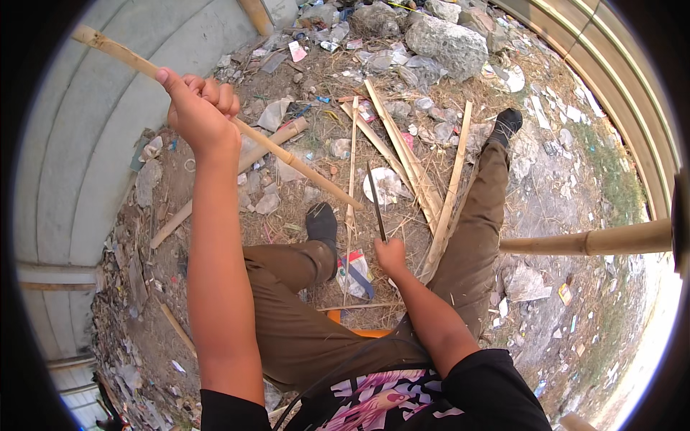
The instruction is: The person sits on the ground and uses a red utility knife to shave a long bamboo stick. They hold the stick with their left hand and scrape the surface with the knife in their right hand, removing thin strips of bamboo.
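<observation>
The left hand (pixel 198 108) is raised high, its grip closed around a long bamboo stick (pixel 215 115) that slants from the upper left corner of the view down toward the middle, where its lower end comes to the ground (pixel 546 208) just above the person's left foot (pixel 321 221) in a dark sock. The right hand (pixel 392 256) sits lower, between the knees, its grip closed on the handle of a knife (pixel 376 205) whose thin dark blade points up and away from the body, apart from the stick. The person sits with legs in brown trousers (pixel 302 316) spread; the right foot (pixel 507 122) reaches far out toward the upper right. On the ground between the legs lie several split bamboo strips (pixel 406 154), pale and flat, fanned out beside one another, with one long strip running alongside the right leg. A thicker bamboo pole (pixel 596 241) enters level from the right edge. A shorter bamboo piece (pixel 269 144) lies under the raised stick, near the left hand. The ground is bare dirt strewn with dry grass, scraps of plastic and paper litter, and a large grey rock (pixel 445 43) rests near the top edge. A curved concrete wall (pixel 79 144) borders the left side. A bit of an orange object (pixel 359 332) shows under the thighs.
</observation>
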Demonstrator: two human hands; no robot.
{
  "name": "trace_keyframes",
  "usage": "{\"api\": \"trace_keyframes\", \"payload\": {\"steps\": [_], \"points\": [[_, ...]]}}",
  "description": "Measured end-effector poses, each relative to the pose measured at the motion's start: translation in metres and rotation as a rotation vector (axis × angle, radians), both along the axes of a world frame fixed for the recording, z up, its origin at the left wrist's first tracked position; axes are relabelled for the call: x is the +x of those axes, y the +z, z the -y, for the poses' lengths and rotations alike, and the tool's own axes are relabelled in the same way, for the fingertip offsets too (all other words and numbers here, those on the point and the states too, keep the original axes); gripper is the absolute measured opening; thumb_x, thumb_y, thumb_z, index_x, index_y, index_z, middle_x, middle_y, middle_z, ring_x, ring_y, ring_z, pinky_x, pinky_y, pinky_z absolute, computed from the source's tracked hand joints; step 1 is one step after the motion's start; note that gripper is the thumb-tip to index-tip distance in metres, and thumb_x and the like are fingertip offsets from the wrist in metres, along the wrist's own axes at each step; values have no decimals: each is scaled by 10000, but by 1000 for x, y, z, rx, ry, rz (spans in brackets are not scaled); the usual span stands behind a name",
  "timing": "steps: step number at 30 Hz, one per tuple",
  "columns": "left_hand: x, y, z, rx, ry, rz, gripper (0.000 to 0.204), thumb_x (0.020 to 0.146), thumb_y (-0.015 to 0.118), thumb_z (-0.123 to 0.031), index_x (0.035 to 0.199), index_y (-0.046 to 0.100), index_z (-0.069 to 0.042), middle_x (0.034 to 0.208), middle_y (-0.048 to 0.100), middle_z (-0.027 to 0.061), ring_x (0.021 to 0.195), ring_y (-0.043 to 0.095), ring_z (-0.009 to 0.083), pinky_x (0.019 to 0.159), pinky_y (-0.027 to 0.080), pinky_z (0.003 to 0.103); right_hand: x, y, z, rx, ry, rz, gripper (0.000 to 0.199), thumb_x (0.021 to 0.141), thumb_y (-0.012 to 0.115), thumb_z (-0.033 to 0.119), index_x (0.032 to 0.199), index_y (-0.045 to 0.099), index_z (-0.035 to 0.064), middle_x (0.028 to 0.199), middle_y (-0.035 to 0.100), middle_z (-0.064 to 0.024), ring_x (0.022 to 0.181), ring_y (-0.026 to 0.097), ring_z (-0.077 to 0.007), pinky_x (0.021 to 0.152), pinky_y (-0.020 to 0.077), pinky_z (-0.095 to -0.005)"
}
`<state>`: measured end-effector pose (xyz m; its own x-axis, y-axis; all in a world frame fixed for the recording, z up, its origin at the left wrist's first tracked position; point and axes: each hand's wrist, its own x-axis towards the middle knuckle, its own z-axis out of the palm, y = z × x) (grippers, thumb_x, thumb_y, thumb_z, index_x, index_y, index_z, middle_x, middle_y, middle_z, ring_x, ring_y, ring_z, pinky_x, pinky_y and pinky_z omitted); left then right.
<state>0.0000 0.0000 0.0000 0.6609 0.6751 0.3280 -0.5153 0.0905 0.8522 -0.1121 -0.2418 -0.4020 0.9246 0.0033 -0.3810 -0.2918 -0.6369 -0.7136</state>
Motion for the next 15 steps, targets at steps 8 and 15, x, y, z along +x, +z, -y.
{"api": "trace_keyframes", "payload": {"steps": [8, 15], "points": [[-15, -2, -31, -92, 54, -45, 620, 984, 373, -698, 692, 249, -166, 546, 126, -53, 489, 83, 112, 470, 121, 298, 17, -3, -27, 126, -84, 18, 389, 845, 648, 324, 846, 693, -63, 719, 660, -278, 724, 685, -430, 685, 521, -484], [-39, 33, 12, -4, -13, 24, 613, 1009, 325, -669, 672, 257, -162, 543, 136, -47, 500, 87, 110, 478, 105, 296, 18, -6, -16, 117, -210, 90, 416, 839, 643, 352, 792, 685, -59, 692, 641, -283, 699, 663, -448, 686, 507, -497]]}}
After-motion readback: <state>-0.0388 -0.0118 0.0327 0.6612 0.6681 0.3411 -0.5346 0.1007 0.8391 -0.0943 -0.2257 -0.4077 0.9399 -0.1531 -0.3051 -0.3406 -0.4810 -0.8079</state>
